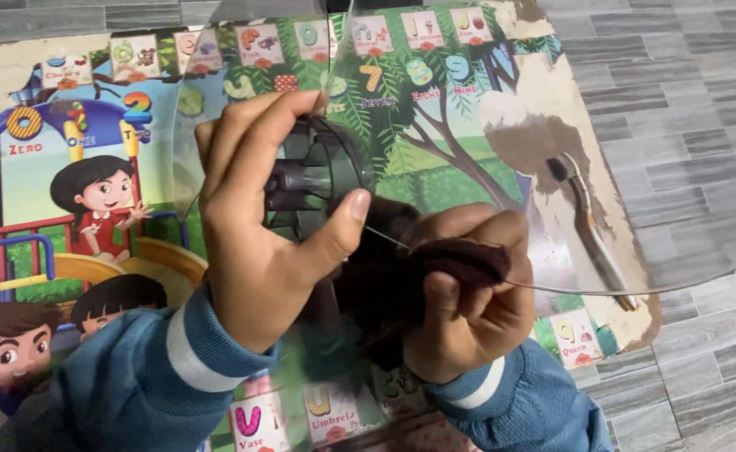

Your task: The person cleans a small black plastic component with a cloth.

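Head view, A: What are the hands doing in the middle of the frame?

B: The left hand [263, 234] grasps the dark hub [301, 188] of a clear plastic fan blade [468, 167], fingers over the top and thumb pressed on the blade's edge. The right hand [464, 301] is clenched on a dark cloth [422, 255], which is pinched over that same edge, just beside the thumb.

A: Where is the blade?

B: Held up above a colourful children's chart [92, 192] that lies on grey floor tiles [686, 100]. The blade spreads from the centre toward the right of the frame.

A: How far along does the wiping look?

B: Hard to judge. The wide part at the right looks clear enough to see through, so I'd guess some is done. I can't tell whether any dust is left.

A: Anything else nearby?

B: A toothbrush [590, 226] lies on the chart's torn patch at the right, seen through the blade, untouched.
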